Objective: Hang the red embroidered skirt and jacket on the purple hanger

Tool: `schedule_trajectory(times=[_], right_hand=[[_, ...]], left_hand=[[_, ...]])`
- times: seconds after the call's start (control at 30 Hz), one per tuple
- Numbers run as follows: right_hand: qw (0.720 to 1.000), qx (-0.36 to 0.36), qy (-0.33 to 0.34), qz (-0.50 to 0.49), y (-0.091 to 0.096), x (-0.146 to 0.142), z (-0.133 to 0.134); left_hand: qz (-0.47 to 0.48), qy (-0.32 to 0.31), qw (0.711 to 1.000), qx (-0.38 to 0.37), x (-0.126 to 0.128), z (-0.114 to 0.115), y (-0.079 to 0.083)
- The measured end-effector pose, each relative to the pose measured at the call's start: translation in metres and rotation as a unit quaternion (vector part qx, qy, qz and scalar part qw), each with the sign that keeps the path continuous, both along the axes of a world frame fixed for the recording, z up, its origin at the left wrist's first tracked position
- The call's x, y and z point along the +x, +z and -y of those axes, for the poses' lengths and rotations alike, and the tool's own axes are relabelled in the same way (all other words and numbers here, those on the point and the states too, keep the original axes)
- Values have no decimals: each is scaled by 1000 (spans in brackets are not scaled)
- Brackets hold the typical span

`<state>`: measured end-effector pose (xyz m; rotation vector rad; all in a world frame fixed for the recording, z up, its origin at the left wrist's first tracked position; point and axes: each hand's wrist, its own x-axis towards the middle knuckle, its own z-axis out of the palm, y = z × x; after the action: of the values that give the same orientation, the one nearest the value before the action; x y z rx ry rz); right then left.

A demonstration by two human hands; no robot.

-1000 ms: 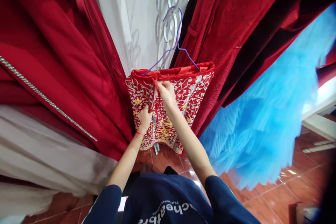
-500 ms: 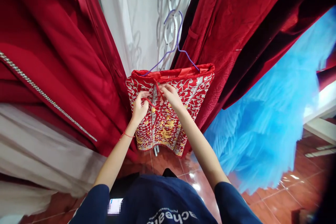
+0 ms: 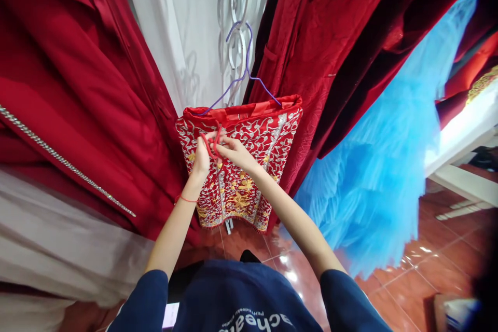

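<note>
A red embroidered skirt (image 3: 268, 140) with silver and gold patterns hangs from a purple hanger (image 3: 243, 80) on a white ornamental grille. A thin red cord (image 3: 211, 148) runs from its waistband. My left hand (image 3: 202, 158) pinches a loop of that cord against the cloth. Beside it, my right hand (image 3: 232, 151) touches the left and grips the same cord with its fingertips. A red thread bracelet circles my left wrist.
Red satin gowns (image 3: 78, 93) hang at the left, one with a rhinestone trim, above pale fabric (image 3: 66, 254). Dark red velvet garments (image 3: 342, 36) hang at the right, next to a blue tulle dress (image 3: 385, 166). Below lies a red tiled floor (image 3: 412, 275).
My left hand rose from the skirt's middle to the waistband cord. Both hands have drawn together on the cord. The view shifted slightly left.
</note>
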<state>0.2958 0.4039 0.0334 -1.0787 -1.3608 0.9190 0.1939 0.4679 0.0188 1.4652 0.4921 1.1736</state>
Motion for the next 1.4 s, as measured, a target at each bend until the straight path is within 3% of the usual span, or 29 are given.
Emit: schedule_trajectory(times=[0.2,0.33,0.43,0.57,0.63,0.73,0.8,0.9,1.03,1.17,1.23,1.3,1.33,1.4], right_hand=[[981,67,-157,87,-9,10,5],[970,27,-169,175,-13,10,15],[943,-25,-182,277,-17,5,20],[872,-105,-287,383,-16,20,31],[809,-153,-346,450,-15,39,40],[686,-217,-397,569,-17,64,59],[650,-256,-371,612,-20,73,73],[667,-297,-296,616,-23,71,89],[743,-296,-134,585,-4,60,103],[856,-189,132,462,55,57,102],[887,-115,204,398,92,54,88],[921,-15,176,347,123,47,65],[939,39,113,321,133,43,52],[949,121,-39,289,138,33,31]], left_hand=[[-4,7,1000,22,-16,-2,-1],[-5,-60,998,-29,-13,-7,7],[0,-58,998,-21,-5,-8,10],[35,-37,999,-6,-1,-9,5],[56,-30,998,-7,-2,-12,1],[76,6,997,1,-2,-17,-6],[77,19,997,9,0,-19,-10],[83,-10,996,25,6,-19,-15],[91,8,992,81,14,-16,-19],[76,59,990,105,15,-9,-25],[65,63,991,102,14,-3,-29],[73,57,992,80,14,5,-32],[84,51,993,61,14,9,-33],[104,34,994,16,14,17,-34]])
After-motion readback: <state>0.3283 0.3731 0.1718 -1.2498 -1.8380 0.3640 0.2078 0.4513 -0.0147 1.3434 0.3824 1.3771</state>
